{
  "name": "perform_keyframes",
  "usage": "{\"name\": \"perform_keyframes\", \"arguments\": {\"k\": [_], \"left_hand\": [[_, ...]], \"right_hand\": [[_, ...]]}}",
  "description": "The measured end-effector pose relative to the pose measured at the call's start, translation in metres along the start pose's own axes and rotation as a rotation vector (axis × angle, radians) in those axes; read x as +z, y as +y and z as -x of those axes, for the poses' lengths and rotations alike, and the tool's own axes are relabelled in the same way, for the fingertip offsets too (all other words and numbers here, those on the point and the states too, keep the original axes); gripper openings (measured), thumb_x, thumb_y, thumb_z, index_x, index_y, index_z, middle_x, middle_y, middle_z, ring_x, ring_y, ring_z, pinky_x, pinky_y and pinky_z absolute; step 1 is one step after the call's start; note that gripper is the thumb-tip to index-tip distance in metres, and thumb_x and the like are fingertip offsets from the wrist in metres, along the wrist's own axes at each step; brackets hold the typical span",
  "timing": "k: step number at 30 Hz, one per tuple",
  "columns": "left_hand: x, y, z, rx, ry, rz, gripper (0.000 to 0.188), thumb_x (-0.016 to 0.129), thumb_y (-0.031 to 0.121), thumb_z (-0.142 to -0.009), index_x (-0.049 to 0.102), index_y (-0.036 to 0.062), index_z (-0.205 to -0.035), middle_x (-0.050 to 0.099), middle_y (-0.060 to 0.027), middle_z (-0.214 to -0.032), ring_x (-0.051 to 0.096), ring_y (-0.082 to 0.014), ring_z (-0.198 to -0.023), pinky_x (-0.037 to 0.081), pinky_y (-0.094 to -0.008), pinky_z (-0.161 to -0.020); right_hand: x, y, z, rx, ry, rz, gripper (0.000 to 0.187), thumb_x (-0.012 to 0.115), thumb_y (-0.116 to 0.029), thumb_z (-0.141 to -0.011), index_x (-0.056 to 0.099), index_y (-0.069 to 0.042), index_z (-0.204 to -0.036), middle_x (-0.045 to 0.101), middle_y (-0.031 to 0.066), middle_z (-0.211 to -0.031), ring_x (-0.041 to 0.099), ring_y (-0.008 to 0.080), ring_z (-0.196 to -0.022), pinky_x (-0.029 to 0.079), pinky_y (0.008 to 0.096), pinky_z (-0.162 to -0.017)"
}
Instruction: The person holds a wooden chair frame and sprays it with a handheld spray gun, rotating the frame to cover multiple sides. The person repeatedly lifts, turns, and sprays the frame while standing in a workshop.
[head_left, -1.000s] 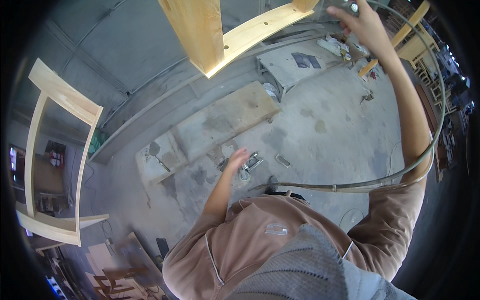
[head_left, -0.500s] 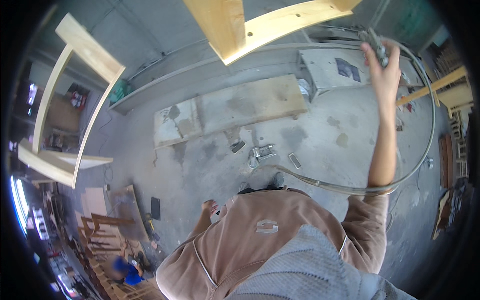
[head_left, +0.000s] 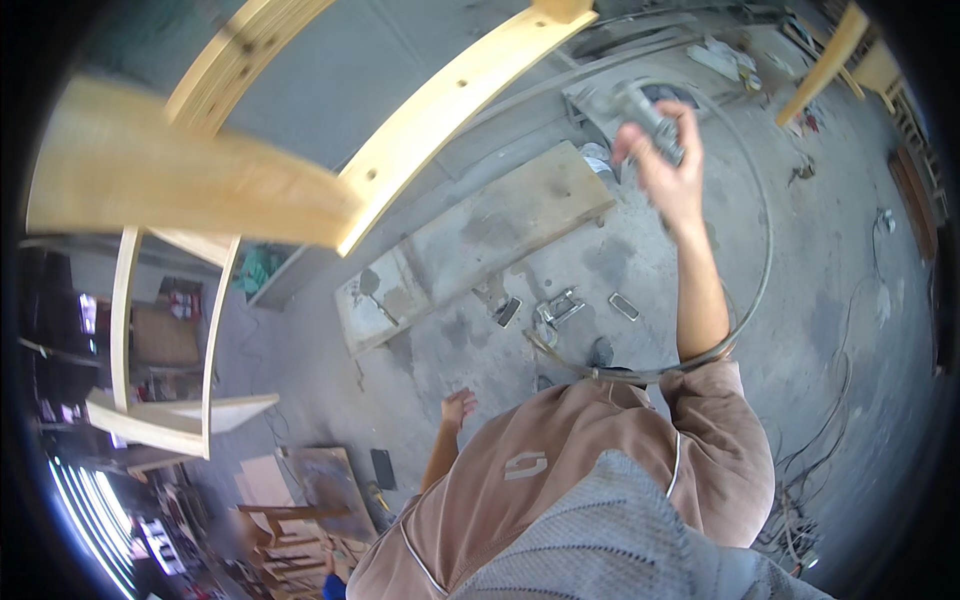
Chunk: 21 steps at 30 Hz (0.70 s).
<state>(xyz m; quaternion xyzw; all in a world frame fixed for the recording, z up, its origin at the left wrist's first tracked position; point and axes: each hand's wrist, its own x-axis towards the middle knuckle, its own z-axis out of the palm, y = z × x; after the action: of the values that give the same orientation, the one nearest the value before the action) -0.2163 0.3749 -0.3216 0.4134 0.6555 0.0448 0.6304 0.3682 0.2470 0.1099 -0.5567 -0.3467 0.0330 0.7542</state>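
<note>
My right hand [head_left: 668,172] is raised at the upper right, closed round a grey metal air tool [head_left: 650,118], which is blurred by motion. A grey hose [head_left: 766,235] loops from the tool down past my right forearm and across my front. My left hand [head_left: 458,407] hangs low beside my body, fingers apart, nothing in it. To the upper left, close to me, stands a pale wooden frame: a curved rail with holes [head_left: 440,105] and a broad blurred board [head_left: 190,175]. The tool is to the right of this frame, not touching it.
On the floor before my feet lie a silver pistol-shaped tool [head_left: 560,306] and two small rectangular blocks [head_left: 624,306]. A low grey bench [head_left: 480,235] stretches behind them. Another pale wooden frame [head_left: 125,320] stands left. Cables [head_left: 800,470] lie at right; brown wooden parts [head_left: 295,540] lower left.
My right hand with the air tool has swung left and slightly down. With the view turned, the wooden frame fills more of the upper left. The left hand stays low and apart.
</note>
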Motion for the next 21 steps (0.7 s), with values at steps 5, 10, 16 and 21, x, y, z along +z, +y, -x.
{"name": "perform_keyframes", "arguments": {"k": [5,10,16,21], "left_hand": [[-0.015,-0.03,-0.01,0.294,-0.396,-0.851,0.05,0.066,0.031,-0.101,0.061,0.0046,-0.143,0.068,-0.0187,-0.131,0.062,-0.0342,-0.123,0.05,-0.0419,-0.098],[0.106,0.066,0.057,0.897,-0.285,-0.594,0.099,0.084,0.032,-0.085,0.031,0.0067,-0.165,0.024,-0.031,-0.168,0.025,-0.0418,-0.157,0.023,-0.0478,-0.128],[0.201,0.184,0.167,0.961,-1.043,-1.037,0.061,0.084,0.022,-0.081,0.065,0.0083,-0.138,0.068,-0.018,-0.132,0.061,-0.0323,-0.128,0.044,-0.0398,-0.109],[0.106,0.203,0.216,0.756,-0.682,-1.196,0.017,0.074,0.01,-0.086,0.081,0.0081,-0.102,0.078,-0.0114,-0.09,0.074,-0.0244,-0.079,0.056,-0.0355,-0.073]], "right_hand": [[-0.092,0.073,-0.04,0.001,0.388,-0.091,0.038,0.075,-0.031,-0.1,0.056,-0.004,-0.117,0.072,0.0119,-0.092,0.07,0.0147,-0.073,0.047,0.0239,-0.051],[-0.117,0.149,-0.008,0.401,0.215,-1.292,0.06,0.071,-0.055,-0.095,0.054,-0.002,-0.116,0.066,0.0087,-0.09,0.066,0.0155,-0.077,0.042,0.0215,-0.042],[-0.062,0.169,0.027,0.252,0.1,-2.702,0.055,0.082,-0.043,-0.09,0.053,-0.003,-0.114,0.058,-0.0024,-0.086,0.061,0.0078,-0.076,0.04,0.0217,-0.034],[0.062,0.159,0.14,0.726,0.094,-2.256,0.054,0.074,-0.046,-0.097,0.057,-0.002,-0.122,0.062,-0.0007,-0.084,0.065,0.0098,-0.076,0.038,0.0214,-0.034]]}}
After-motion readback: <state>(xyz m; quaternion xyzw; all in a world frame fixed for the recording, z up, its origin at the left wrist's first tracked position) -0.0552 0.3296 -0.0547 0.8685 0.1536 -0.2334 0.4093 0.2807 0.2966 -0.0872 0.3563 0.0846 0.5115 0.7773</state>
